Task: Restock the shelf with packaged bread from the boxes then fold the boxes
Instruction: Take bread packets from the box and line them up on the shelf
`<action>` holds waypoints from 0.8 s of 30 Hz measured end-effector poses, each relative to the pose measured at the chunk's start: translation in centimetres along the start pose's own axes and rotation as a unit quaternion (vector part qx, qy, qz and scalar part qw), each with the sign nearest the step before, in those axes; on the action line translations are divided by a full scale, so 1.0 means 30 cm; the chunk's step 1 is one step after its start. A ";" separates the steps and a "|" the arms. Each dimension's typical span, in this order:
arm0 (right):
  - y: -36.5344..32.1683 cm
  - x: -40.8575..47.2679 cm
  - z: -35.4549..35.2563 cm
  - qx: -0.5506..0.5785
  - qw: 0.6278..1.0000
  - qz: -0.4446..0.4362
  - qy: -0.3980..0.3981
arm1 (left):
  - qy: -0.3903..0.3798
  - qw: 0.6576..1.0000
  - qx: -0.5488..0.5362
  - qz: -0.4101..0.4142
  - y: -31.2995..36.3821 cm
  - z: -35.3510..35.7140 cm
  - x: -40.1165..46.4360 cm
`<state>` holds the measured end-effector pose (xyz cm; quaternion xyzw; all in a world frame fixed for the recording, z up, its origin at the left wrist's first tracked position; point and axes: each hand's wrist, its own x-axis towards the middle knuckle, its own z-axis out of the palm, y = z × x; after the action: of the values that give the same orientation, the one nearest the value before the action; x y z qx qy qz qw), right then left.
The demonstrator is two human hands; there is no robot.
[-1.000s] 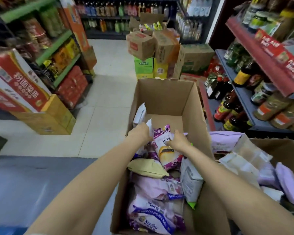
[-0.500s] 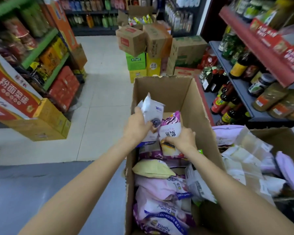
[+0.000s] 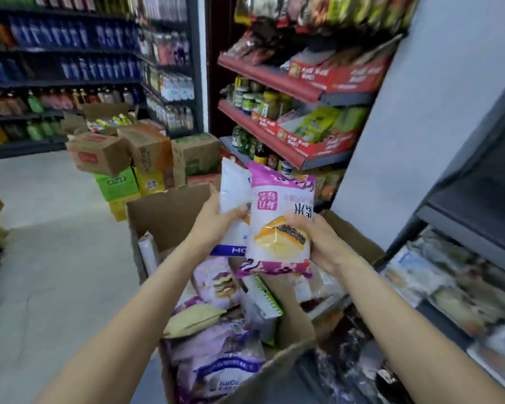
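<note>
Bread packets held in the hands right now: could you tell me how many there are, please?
2: a white packet in the left hand, and a purple packet in the right hand. More lie in the box below.

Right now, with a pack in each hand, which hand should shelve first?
Right, probably. The right hand grips the purple bread pack on the side nearest the dark shelf; the left hand with the white pack sits farther away.

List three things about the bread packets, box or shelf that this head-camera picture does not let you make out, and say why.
1. White packet in the left hand: label mostly covered by the purple packet and fingers.
2. Cardboard box: its bottom is hidden under piled packets.
3. Shelf goods at lower right: motion blur makes them unreadable.
</note>
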<state>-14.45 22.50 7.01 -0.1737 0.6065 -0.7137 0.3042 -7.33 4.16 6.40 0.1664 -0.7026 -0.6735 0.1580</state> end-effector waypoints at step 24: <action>-0.299 -1.992 -1.131 -0.005 0.837 -0.234 0.494 | -0.538 0.835 -0.019 0.110 0.482 1.972 -1.246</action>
<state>7.71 87.54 16.06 0.0638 0.6210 -0.7516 -0.2133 -0.59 74.28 18.40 -0.3034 -0.6777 -0.6481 -0.1693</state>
